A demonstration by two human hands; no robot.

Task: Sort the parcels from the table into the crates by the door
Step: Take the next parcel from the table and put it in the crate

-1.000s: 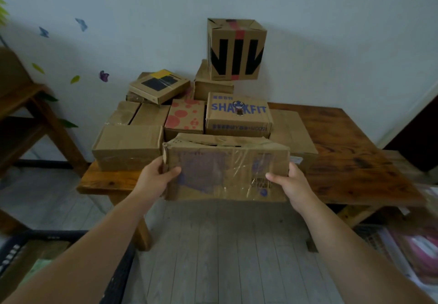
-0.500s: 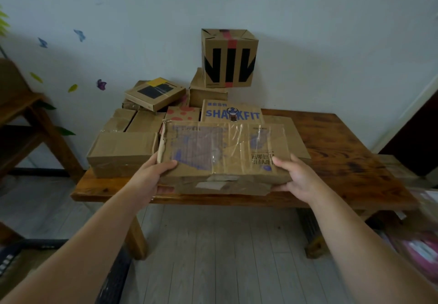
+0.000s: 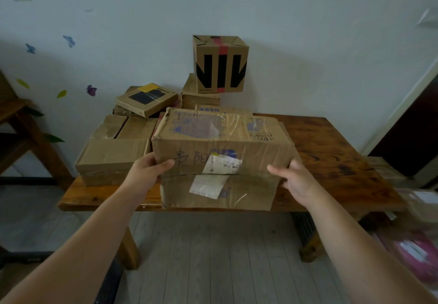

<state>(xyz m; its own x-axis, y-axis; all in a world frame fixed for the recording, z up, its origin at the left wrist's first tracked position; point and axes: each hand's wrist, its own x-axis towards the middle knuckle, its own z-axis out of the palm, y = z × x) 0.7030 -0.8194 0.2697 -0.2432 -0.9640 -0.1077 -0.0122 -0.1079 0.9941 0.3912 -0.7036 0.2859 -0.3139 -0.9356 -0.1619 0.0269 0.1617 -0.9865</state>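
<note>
The left hand [image 3: 151,173] grips the left end of a worn brown cardboard parcel [image 3: 220,142], thumb on its handwritten face, and the right hand [image 3: 296,180] grips the right end likewise. Clear tape wraps it, with faded blue print on top and a torn white label lower down. It hangs over the worktop's [image 3: 331,142] near edge, at 6 o'clock from the black-striped box [image 3: 219,67], its long axis running 9 to 3 o'clock.

Note the white wall [image 3: 308,31] bearing butterfly and leaf stickers [image 3: 91,90]. At your left stands a wooden shelf [image 3: 35,138]; grey floorboards [image 3: 213,256] lie below you.
</note>
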